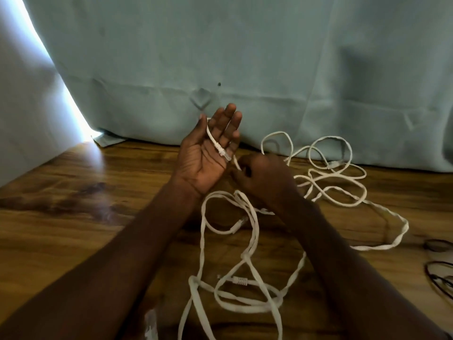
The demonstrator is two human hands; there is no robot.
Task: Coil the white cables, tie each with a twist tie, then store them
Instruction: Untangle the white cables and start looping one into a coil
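Note:
Flat white cables (pixel 247 251) lie tangled in loose loops on the wooden table (pixel 73 207). My left hand (pixel 208 153) is raised palm up with straight fingers. One cable's connector end (pixel 219 148) lies across the palm, running up between thumb and forefinger. Just to its right, my right hand (pixel 259 175) pinches the same cable where it leaves the back of the left hand. A second heap of loops (pixel 331 168) lies to the right, near the curtain.
A pale blue curtain (pixel 245 57) hangs along the table's far edge. Thin dark cords (pixel 438 273) lie at the right edge. Something clear and plastic (pixel 150 325) shows at the bottom, between my arms.

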